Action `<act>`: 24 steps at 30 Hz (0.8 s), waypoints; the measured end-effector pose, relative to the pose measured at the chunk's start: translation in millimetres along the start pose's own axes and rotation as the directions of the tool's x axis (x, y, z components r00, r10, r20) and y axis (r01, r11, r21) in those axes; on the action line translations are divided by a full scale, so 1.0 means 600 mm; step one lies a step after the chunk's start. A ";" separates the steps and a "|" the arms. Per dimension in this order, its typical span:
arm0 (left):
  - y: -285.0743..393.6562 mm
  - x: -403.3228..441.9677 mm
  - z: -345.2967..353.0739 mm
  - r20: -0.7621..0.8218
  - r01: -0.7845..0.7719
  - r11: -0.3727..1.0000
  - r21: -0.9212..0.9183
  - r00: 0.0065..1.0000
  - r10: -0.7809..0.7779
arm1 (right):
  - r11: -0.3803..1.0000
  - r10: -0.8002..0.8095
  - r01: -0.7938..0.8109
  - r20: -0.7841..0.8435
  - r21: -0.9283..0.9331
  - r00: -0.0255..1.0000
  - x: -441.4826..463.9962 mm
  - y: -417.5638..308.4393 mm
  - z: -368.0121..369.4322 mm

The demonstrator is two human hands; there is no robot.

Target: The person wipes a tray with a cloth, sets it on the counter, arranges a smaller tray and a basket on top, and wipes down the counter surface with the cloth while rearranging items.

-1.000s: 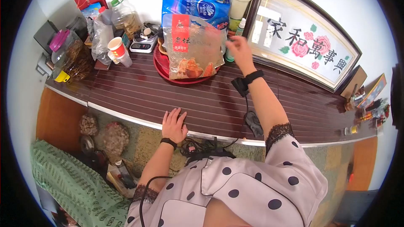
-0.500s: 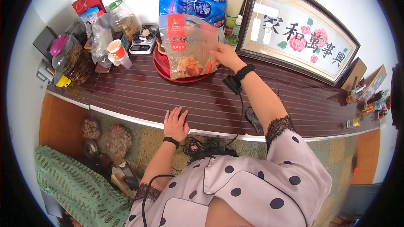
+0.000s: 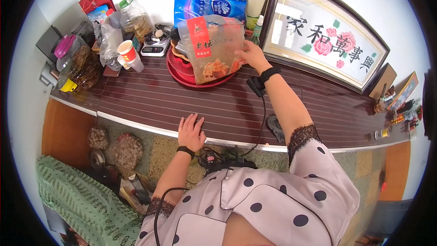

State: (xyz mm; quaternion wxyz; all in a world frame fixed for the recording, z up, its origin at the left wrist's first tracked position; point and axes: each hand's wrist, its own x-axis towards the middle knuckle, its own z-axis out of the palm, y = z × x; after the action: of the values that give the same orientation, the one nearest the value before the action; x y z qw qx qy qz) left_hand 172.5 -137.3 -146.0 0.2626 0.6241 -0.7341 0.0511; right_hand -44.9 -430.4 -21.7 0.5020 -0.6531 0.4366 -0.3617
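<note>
My right hand (image 3: 253, 56) pinches the right edge of a clear plastic food bag (image 3: 214, 57) with a red printed label. The bag stands tilted over a round red tray (image 3: 182, 78), hiding much of it. Behind the bag sits a blue Vinda tissue pack (image 3: 207, 4). My left hand (image 3: 191, 132) lies flat on the front edge of the dark striped table (image 3: 150, 105), fingers spread, holding nothing.
Left of the tray stand a small scale (image 3: 153, 51), a paper cup (image 3: 127, 51) and a large jar with a purple lid (image 3: 82, 68). A framed flower picture (image 3: 327, 32) leans on the wall at right. A dark cloth-like item (image 3: 275, 127) lies near the front edge.
My right hand has shifted slightly right with the plastic bag, which now tilts more and shows more of the tray's left side. My left hand stays in place.
</note>
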 end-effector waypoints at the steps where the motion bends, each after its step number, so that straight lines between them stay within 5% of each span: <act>1: 0.001 0.000 0.000 0.002 -0.002 1.000 -0.003 1.000 0.002 | 1.000 0.003 -0.003 -0.003 -0.001 1.000 -0.004 0.002 -0.004; 15: -0.002 -0.001 0.007 0.002 -0.021 0.999 0.030 1.000 0.020 | 0.997 0.077 -0.077 -0.034 -0.008 0.996 -0.112 -0.008 -0.101; 17: -0.002 -0.003 0.008 0.005 -0.018 0.999 0.026 1.000 0.018 | 0.990 0.080 -0.082 -0.019 -0.111 0.997 -0.141 0.002 -0.117; 18: -0.003 -0.004 0.009 0.006 -0.022 0.999 0.036 1.000 0.022 | 0.946 0.071 -0.054 0.042 -0.320 0.997 -0.166 0.008 -0.129; 20: -0.002 -0.001 0.007 0.011 -0.014 1.000 0.027 1.000 0.013 | 0.715 -0.014 0.219 0.300 -0.664 0.954 -0.242 0.023 -0.153; 22: -0.001 0.002 0.005 0.014 -0.012 1.000 0.016 1.000 0.011 | 0.554 0.314 0.065 0.281 -0.830 0.907 -0.325 0.032 -0.154; 24: 0.001 0.003 0.006 0.016 -0.013 1.000 0.003 1.000 0.013 | 0.418 0.471 -0.062 0.159 -0.906 0.868 -0.403 0.038 -0.141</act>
State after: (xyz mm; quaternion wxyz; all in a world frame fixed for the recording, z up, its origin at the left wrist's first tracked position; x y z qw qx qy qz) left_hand 170.9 -140.1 -148.2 0.2553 0.6200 -0.7403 0.0488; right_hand -213.2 -236.0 -32.1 0.2208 -0.7934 0.5495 0.1404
